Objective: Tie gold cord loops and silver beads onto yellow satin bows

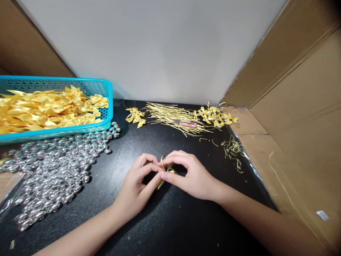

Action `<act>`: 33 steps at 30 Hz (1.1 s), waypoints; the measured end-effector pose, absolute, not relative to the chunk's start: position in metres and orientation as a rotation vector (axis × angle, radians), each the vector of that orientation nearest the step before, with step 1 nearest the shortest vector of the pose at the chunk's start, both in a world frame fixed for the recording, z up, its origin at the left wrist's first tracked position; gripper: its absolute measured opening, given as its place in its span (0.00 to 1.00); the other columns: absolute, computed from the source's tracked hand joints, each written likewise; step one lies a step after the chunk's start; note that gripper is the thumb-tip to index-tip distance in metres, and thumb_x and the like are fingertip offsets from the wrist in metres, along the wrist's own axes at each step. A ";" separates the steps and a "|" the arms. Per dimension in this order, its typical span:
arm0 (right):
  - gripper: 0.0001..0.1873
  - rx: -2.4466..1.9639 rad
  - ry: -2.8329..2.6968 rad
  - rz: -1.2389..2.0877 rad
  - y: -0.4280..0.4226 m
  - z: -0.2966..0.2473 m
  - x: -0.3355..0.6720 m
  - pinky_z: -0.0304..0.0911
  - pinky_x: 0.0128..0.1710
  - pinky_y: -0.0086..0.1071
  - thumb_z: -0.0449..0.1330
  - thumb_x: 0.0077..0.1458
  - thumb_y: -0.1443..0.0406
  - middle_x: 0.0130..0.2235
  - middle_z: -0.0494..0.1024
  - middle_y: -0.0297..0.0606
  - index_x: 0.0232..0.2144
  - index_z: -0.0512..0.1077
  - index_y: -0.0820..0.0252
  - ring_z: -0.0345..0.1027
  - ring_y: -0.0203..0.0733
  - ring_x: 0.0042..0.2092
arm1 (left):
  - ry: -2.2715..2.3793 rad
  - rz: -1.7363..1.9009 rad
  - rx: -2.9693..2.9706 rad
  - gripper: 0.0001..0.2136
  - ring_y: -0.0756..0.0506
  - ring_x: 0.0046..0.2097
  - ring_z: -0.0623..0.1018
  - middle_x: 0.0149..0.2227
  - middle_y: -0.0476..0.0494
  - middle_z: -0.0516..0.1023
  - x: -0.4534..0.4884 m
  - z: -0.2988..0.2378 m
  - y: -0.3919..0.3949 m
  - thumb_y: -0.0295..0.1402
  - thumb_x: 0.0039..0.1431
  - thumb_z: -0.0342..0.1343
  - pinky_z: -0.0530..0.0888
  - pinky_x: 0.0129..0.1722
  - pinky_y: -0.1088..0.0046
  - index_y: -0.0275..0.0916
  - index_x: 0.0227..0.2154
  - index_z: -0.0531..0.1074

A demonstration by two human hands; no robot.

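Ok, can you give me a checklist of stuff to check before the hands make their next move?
1. Left hand and right hand both at the small golden-yellow ribbon piece: ok.
2. Shiny silver oval beads away from the hands: ok, spread out to the left.
3. Ribbon piece tied tight: cannot tell, it's partly covered.
4. Pink loop-handled tool in plain sight: ok, atop thin gold strips.
5. Black tabletop free of scraps: not ok, tangled gold threads at right.
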State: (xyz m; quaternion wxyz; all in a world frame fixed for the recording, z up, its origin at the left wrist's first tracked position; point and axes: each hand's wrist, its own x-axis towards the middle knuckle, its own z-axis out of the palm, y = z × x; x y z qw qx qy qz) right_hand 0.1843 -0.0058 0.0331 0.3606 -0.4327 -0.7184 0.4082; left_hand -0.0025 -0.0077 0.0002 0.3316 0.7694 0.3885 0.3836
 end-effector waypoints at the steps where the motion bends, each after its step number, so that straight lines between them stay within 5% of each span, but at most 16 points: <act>1: 0.01 -1.114 -1.810 1.067 -0.006 0.032 0.184 0.64 0.45 0.34 0.65 0.53 0.69 0.36 0.79 0.36 0.29 0.77 0.60 0.72 0.39 0.40 | 1.014 1.000 2.013 0.06 0.47 0.38 0.72 0.35 0.48 0.70 -0.003 0.000 -0.007 0.26 0.62 0.55 0.71 0.38 0.71 0.42 0.31 0.74; 7: 0.04 -1.240 -1.541 1.313 0.000 0.031 0.187 0.68 0.40 0.33 0.62 0.54 0.67 0.32 0.80 0.36 0.28 0.75 0.61 0.74 0.38 0.36 | 1.065 1.037 1.966 0.07 0.47 0.37 0.72 0.34 0.48 0.69 -0.003 0.002 -0.006 0.26 0.62 0.55 0.70 0.37 0.72 0.42 0.30 0.73; 26: 0.06 -1.179 -1.596 1.331 -0.001 0.036 0.190 0.69 0.43 0.34 0.64 0.49 0.72 0.33 0.80 0.35 0.33 0.74 0.62 0.74 0.38 0.37 | 0.994 1.054 1.950 0.08 0.47 0.35 0.73 0.32 0.48 0.73 -0.002 0.003 -0.007 0.25 0.63 0.51 0.70 0.36 0.71 0.40 0.30 0.69; 33: 0.04 -1.170 -1.643 1.253 -0.004 0.036 0.188 0.69 0.40 0.31 0.64 0.51 0.72 0.33 0.80 0.34 0.32 0.76 0.61 0.74 0.36 0.36 | 1.040 1.021 1.929 0.02 0.47 0.34 0.77 0.30 0.48 0.76 -0.001 0.002 -0.009 0.27 0.57 0.57 0.73 0.36 0.71 0.40 0.31 0.70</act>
